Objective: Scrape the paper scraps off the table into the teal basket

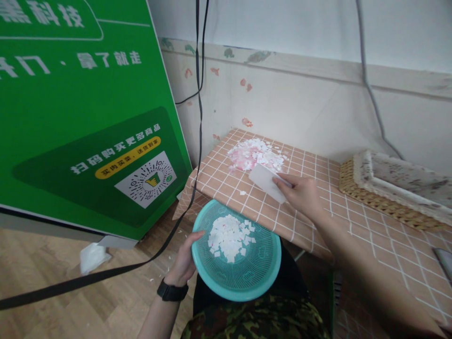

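My left hand (184,259) grips the rim of a turquoise plastic colander (254,282), thumb over the edge, just below the table's front edge. Inside the colander lies a heap of small white paper pieces (229,238). My right hand (300,192) pinches a flat white scraper card (266,181) between thumb and fingers. The card is tilted over the tabletop, its far edge beside a pile of white and pink paper scraps (256,154). One loose scrap (243,192) lies between that pile and the table edge.
A brown checked cloth (303,221) covers the table. A lined wicker basket (384,193) stands at the right against the wall. The green cabinet (106,103) rises at the left, with black straps (199,108) hanging before it. A crumpled white bag (93,258) lies on the floor.
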Available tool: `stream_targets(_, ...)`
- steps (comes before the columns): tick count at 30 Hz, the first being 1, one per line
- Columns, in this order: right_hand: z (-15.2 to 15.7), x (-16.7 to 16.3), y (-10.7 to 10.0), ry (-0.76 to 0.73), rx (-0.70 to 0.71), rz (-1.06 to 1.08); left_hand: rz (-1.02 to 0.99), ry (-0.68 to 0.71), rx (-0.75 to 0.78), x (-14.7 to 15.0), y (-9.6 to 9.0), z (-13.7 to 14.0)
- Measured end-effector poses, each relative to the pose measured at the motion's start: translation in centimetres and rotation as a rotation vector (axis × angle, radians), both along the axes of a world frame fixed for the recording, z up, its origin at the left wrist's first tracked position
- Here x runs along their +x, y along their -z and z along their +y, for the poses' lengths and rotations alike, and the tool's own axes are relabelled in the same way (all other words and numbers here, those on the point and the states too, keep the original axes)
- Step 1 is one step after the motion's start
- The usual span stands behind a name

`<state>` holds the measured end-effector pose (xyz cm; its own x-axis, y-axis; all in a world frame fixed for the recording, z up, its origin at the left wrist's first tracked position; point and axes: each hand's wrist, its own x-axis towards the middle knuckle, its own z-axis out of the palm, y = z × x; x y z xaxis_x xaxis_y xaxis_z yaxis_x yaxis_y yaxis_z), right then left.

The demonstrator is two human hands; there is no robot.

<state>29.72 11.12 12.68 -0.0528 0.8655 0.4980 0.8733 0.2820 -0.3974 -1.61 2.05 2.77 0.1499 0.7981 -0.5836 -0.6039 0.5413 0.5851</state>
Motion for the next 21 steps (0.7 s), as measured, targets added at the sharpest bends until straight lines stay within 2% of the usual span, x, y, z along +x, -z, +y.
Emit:
stream_targets(5, 0.4, 3.2, -0.6, 0.138, -0.007, -0.036, -0.004, 0.007, 0.0, -0.1, 0.0, -0.1)
stream_targets(9, 0.2, 3.4, -1.3, 0.179, 0.017, -0.036, -0.011, -0.018, 0.015, -0.2, 0.2, -0.1)
stream_targets(15, -0.5, -0.1, -0.6, -0.054, 0.036, 0.068, -0.033, -0.012, 0.017, -0.1, -0.1, 0.1)
stream_targets(21, -2.2, -2.1, 0.9, -0.3, 0.077, -0.062, -0.052, -0.022, 0.007, -0.1, -0.3, 0.2)
